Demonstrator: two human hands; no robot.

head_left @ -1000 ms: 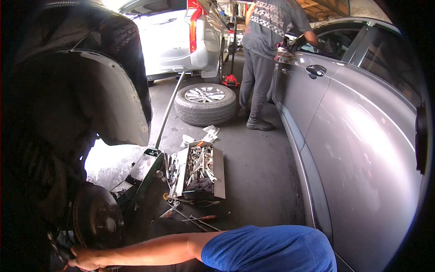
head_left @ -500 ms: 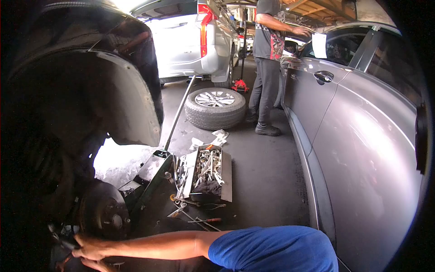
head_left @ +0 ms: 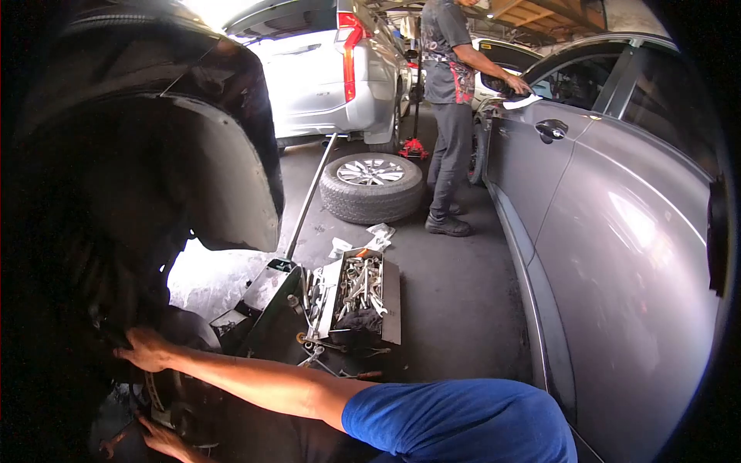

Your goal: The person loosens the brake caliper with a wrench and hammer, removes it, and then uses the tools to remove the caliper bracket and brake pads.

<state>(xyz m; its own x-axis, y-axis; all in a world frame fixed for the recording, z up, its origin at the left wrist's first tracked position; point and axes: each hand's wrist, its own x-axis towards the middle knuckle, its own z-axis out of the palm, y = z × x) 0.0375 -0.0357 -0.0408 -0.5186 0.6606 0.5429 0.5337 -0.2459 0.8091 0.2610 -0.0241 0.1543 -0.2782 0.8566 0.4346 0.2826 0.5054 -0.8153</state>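
My right hand [head_left: 148, 351] reaches from the blue sleeve into the dark wheel well, its fingers curled at a dark part beside the brake disc [head_left: 197, 328]. What they grip is lost in shadow. Lower down, my left hand [head_left: 166, 441] is partly in view with fingers stretched out, below a metal bracket-like part [head_left: 154, 395] of the wheel assembly. A reddish-brown tool-like object [head_left: 113, 443] lies left of it. Above my hands curves the dark fender [head_left: 239, 154] with its liner.
An open toolbox [head_left: 392, 309] full of wrenches stands on the floor, loose tools around it. Left of it are a floor jack [head_left: 266, 289] and its long handle [head_left: 312, 197]. A wheel [head_left: 370, 202] lies flat behind. Another person [head_left: 449, 116] stands beside the grey car [head_left: 617, 231].
My right hand has moved up from beside my left hand, to the edge of the brake disc. The hands are now apart. The other person's hand has lowered with the white sheet.
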